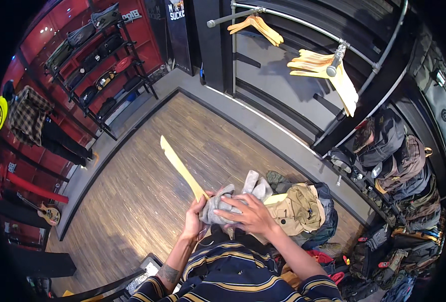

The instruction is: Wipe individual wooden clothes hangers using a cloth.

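In front of my body I hold a pale wooden clothes hanger (182, 170) and a bunched grey garment (215, 209). One arm of the hanger sticks out bare toward the far left, while its other end disappears into the grey cloth. My left hand (195, 214) is closed around the hanger and the cloth edge at the garment's left side. Across the top of the garment lies my right hand (250, 212), its fingers curled over the folds. Part of the grey cloth (256, 185) rises beyond this hand. The hanger's hook cannot be made out.
A pile of folded clothes (303, 211), tan, olive and dark, lies right of my hands. Wooden hangers (316, 63) hang on a metal rail (303, 20) ahead. Bags (394, 146) fill the right side. A shelf rack (97, 70) and a dressed display figure (36, 121) stand left.
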### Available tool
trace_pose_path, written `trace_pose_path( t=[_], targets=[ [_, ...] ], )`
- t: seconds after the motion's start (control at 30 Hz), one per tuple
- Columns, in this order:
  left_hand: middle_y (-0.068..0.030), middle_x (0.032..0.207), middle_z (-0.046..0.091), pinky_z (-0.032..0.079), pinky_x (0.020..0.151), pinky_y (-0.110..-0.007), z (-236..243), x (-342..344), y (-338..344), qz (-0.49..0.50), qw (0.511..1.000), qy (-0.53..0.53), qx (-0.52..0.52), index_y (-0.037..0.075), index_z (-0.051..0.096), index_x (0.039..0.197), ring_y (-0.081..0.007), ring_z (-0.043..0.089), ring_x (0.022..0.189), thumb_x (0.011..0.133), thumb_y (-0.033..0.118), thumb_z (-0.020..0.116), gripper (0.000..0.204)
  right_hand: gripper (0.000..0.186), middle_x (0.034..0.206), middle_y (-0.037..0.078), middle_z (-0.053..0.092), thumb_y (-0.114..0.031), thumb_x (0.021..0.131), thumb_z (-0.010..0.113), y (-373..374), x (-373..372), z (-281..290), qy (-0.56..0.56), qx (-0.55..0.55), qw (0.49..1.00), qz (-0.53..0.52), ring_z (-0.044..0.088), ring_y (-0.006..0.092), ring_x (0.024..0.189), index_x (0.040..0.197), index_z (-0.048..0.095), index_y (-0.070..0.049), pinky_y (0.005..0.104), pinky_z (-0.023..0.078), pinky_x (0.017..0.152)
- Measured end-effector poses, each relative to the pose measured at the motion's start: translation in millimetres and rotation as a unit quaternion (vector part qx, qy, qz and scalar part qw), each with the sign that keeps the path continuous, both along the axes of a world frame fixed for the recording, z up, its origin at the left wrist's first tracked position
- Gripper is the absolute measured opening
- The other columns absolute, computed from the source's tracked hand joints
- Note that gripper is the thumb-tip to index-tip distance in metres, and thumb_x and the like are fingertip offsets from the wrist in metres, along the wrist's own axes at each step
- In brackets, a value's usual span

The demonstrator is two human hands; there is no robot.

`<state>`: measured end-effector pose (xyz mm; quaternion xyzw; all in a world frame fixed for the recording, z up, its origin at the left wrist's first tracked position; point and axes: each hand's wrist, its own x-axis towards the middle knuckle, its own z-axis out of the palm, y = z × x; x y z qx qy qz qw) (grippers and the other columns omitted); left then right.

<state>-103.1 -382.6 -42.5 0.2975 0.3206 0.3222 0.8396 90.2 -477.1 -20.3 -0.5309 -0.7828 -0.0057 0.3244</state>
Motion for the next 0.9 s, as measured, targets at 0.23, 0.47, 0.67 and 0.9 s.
trace_pose_path(
  t=[0.23, 0.47, 0.67, 0.9],
  targets=[
    [-0.0317, 0.145, 0.046, 0.043, 0.108, -0.055, 0, -18, 16, 0.049, 0.986, -0.144, -0.069, 0.004, 0.058, 0.108, -0.053, 0.053, 0.123, 0.102, 0.03, 0.052, 0.028, 0.064, 0.13, -0.002, 0.061, -0.043, 0.076, 0.077, -42, 77, -34, -0.1, -0.003, 0.992, -0.072, 0.058, 0.0214, 0.107, 0.137, 0.058, -0.042, 0.037, 0.048, 0.09],
    [-0.0308, 0.138, 0.052, 0.047, 0.105, -0.053, -2, 13, 4, 0.029, 0.998, -0.047, -0.028, 0.003, 0.054, 0.103, -0.0447, 0.049, 0.132, 0.102, 0.027, 0.053, 0.024, 0.07, 0.128, -0.002, 0.062, -0.039, 0.073, 0.081, -13, 16, -9, -0.038, -0.009, 0.999, -0.02, 0.059, 0.0209, 0.106, 0.138, 0.058, -0.04, 0.0365, 0.049, 0.089],
    [-0.0336, 0.14, 0.049, 0.045, 0.107, -0.058, 2, -22, 25, 0.034, 0.993, -0.106, -0.047, 0.004, 0.057, 0.103, -0.0461, 0.053, 0.128, 0.102, 0.03, 0.049, 0.027, 0.07, 0.123, -0.002, 0.065, -0.034, 0.069, 0.083, -39, 71, -10, -0.068, -0.057, 0.994, -0.068, 0.063, 0.0197, 0.098, 0.135, 0.061, -0.037, 0.0366, 0.052, 0.085],
    [-0.0263, 0.141, 0.054, 0.049, 0.101, -0.04, -7, 24, 9, 0.034, 0.993, -0.088, -0.067, 0.0, 0.057, 0.111, -0.0297, 0.059, 0.122, 0.106, 0.044, 0.042, 0.047, 0.054, 0.109, 0.001, 0.064, -0.035, 0.082, 0.075, 13, -12, 32, -0.008, -0.025, 0.996, -0.082, 0.063, 0.0202, 0.093, 0.134, 0.062, -0.034, 0.033, 0.051, 0.078]
  ],
)
